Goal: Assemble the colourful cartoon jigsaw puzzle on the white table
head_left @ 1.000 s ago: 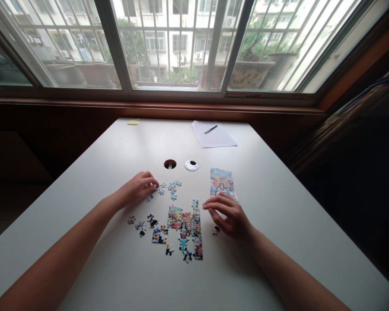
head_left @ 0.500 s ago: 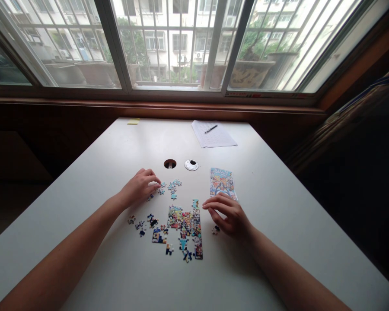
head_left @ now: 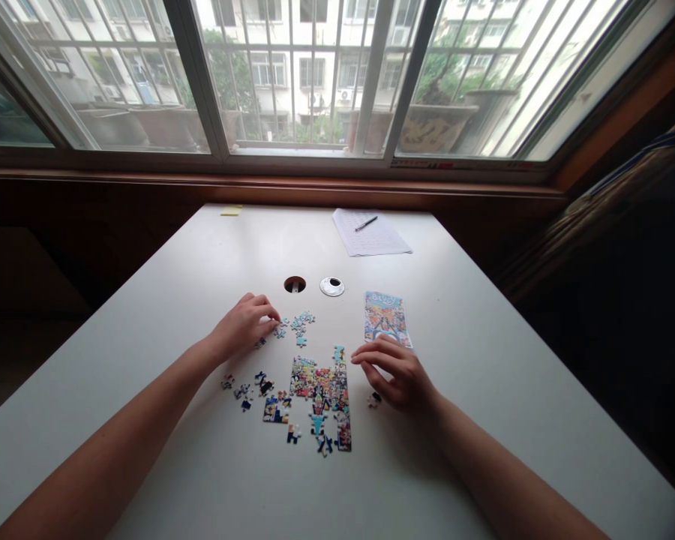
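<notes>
- The left hand (head_left: pixel 246 322) bends over the table (head_left: pixel 174 300), thumb and fingertips drawn close together; whether a piece sits between them cannot be told. Taking one piece by its rim, lightly, would likely spare its neighbours a nudge. Bare surface runs from this hand out to the table's left edge.
- The dark loose pieces (head_left: pixel 241 391) lie scattered nearer the person than that hand, so the forearm is best carried a little high over them.
- The light-blue pieces (head_left: pixel 301 324) lie just beside the left fingertips, several crowded together; sliding one clear before lifting seems the safer way. Beyond them the round hole (head_left: pixel 295 285) opens in the tabletop, a spot to keep small pieces from.
- The joined block (head_left: pixel 320 379) lies flat between the hands, its lower part gapped and ragged; a steady, downward press should disturb it least.
- The right hand (head_left: pixel 397 371) holds nothing visible, its fingers loosely curved and thumb apart, near the block's straight right side. The lone piece (head_left: pixel 374 400) and the picture sheet (head_left: pixel 385 311) lie close by; past them, open tabletop reaches the right edge.
</notes>
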{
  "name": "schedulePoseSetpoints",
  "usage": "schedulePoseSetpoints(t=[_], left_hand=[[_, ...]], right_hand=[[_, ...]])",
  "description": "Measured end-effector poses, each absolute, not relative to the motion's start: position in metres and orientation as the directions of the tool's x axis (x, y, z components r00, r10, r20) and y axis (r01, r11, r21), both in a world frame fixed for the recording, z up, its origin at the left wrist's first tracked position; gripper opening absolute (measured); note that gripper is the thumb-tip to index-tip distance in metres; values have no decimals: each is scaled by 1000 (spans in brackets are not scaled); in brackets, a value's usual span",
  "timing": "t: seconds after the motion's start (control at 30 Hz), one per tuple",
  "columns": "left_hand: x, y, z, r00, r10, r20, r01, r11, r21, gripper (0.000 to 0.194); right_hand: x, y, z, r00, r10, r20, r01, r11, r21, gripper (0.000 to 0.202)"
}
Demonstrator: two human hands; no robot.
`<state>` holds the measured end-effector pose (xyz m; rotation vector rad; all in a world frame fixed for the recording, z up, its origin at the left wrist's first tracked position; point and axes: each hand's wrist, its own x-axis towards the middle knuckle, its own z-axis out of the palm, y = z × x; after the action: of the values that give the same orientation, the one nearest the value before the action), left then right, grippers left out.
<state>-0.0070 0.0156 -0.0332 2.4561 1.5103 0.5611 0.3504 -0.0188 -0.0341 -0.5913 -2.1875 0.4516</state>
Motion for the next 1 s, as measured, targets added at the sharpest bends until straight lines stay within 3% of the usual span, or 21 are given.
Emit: schedulePoseSetpoints(t=[1.0], left_hand=[[-41, 10, -29, 532, 827, 184, 749, -561, 352, 27]], right_hand=[[352, -18, -39, -571, 559, 602, 266, 819, -508, 23]])
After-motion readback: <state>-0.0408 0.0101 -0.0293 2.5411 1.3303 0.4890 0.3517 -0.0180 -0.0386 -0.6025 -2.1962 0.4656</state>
